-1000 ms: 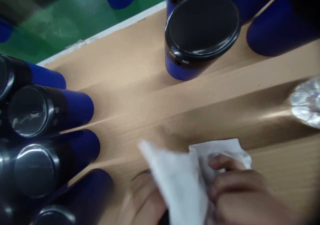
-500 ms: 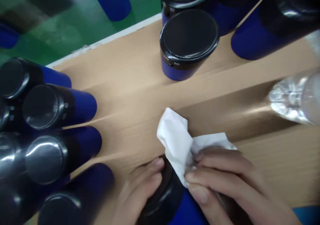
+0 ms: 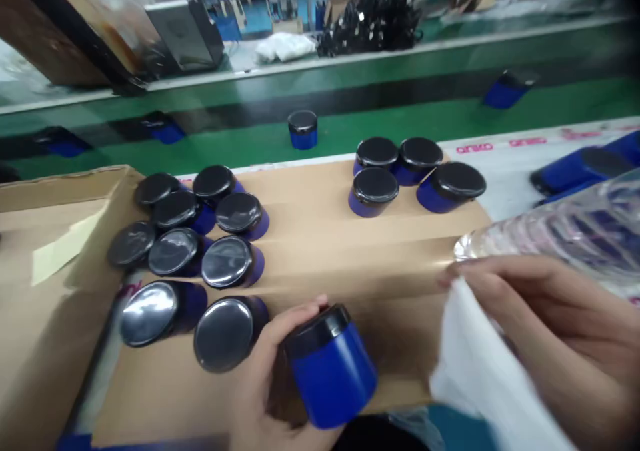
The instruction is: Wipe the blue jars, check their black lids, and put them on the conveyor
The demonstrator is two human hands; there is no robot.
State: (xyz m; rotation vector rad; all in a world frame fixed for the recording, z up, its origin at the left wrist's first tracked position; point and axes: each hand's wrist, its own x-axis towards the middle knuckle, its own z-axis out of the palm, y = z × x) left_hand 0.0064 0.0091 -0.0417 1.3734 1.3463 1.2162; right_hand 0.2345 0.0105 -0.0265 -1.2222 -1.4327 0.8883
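Left hand (image 3: pixel 273 377) is wrapped around a blue jar (image 3: pixel 333 371) with a black lid, low in the middle of the picture. Its fingers are closed on the jar, which leans over with the lid pointing to about 11 o'clock. The wrist is cut off at the bottom edge. At 9 o'clock from the jar, a bunch of the same jars (image 3: pixel 200 251) stands on brown cardboard (image 3: pixel 320 244); their lids shine. At 1 o'clock, four more jars (image 3: pixel 415 174) stand close together. Behind them runs a green belt (image 3: pixel 350 127) with a few jars on it, all blurry. Right hand (image 3: pixel 550 331) pinches a white cloth (image 3: pixel 480 371) between its fingers, at 3 o'clock from the held jar and apart from it. Just above that hand sits something clear and shiny (image 3: pixel 560 237), too blurry to name.
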